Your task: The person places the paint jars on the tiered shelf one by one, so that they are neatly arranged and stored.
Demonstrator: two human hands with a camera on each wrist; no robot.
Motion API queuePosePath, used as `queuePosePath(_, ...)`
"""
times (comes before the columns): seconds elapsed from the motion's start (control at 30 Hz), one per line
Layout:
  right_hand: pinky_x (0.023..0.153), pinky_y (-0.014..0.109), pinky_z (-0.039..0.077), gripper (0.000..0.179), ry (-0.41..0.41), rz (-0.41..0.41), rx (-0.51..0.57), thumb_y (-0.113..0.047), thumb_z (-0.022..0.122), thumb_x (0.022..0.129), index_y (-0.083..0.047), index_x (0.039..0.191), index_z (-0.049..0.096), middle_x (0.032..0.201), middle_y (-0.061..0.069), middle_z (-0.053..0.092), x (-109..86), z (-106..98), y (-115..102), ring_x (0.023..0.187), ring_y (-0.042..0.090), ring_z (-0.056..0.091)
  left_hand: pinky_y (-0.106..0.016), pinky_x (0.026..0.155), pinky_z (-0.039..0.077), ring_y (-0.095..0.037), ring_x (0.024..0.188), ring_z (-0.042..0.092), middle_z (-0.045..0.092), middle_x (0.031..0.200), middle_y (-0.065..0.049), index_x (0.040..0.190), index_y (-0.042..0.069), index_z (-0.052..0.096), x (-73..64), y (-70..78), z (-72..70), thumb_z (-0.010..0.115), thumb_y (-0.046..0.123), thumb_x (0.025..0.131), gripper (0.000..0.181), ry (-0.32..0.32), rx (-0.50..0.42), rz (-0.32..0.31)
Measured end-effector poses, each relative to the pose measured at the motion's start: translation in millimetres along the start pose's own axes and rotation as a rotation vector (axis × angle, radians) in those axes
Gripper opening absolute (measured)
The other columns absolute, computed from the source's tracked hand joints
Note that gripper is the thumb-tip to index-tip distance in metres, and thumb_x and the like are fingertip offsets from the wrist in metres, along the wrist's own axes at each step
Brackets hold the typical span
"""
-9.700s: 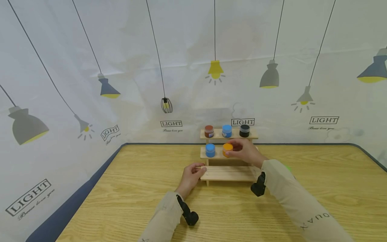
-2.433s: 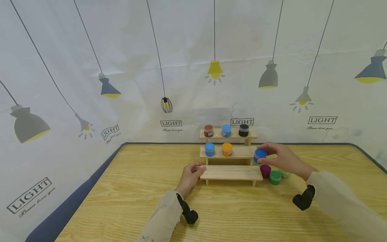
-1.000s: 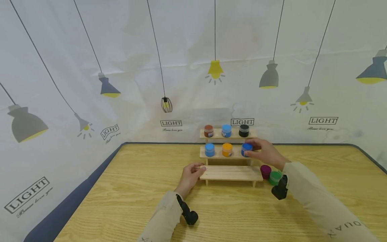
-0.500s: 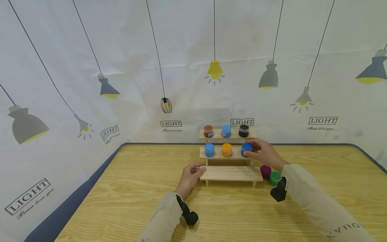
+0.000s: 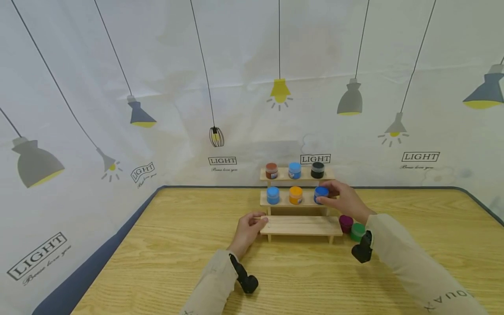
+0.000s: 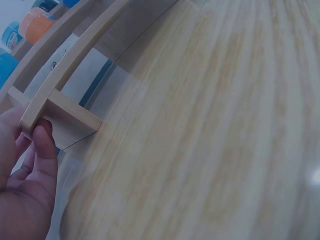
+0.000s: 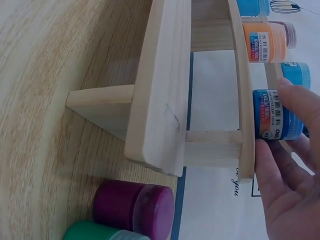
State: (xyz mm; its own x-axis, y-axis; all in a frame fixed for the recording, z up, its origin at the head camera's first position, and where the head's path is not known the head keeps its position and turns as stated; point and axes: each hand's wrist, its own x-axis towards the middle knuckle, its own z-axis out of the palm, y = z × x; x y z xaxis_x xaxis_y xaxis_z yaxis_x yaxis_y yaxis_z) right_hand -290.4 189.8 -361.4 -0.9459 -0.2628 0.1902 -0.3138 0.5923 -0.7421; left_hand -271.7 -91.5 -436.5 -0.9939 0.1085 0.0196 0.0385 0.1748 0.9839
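Observation:
A three-tier wooden stand is on the table. My left hand pinches the left end of its lowest board; the left wrist view shows thumb and fingers around the board's edge. My right hand grips a dark blue paint jar, which sits at the right end of the middle tier. In the right wrist view its label shows, with thumb and fingers around the jar. To its left stand an orange paint jar and a light blue one.
On the top tier stand a brown jar, a blue jar and a black jar. A purple jar and a green jar are on the table right of the stand. Behind hangs a lamp-printed sheet.
My right hand held the orange jar on the middle tier first. It later carried the dark blue jar leftward onto that tier's right end. In the last second little has moved; my left hand stayed put.

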Motion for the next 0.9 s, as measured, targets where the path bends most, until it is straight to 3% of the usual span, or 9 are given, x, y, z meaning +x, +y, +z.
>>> queuePosePath(0.63,0.082,0.043,0.044,0.054,-0.063,-0.04,-0.034,-0.021,0.062,0.084,0.005,0.126,0.041,0.114,0.022,0.052,-13.9,-13.6,-2.5,0.101,0.035,0.052,-0.026,0.056,0.043,-0.011,0.065,0.05,0.059,0.084,-0.005,0.112,0.002,0.059,0.6,-3.7,0.7,0.059,0.023,0.086,0.033,0.008,0.0,0.027)
queuePosePath(0.9,0.081,0.045,0.044,0.052,-0.026,-0.046,-0.068,-0.024,0.06,0.085,0.006,0.124,0.043,0.111,0.024,0.054,-27.4,-26.7,-1.5,0.099,0.035,0.053,-0.025,0.056,0.043,-0.01,0.066,0.05,0.059,0.084,-0.005,0.111,0.003,0.059,1.5,-2.7,0.8,0.059,0.024,0.086,0.032,0.012,0.004,0.018)
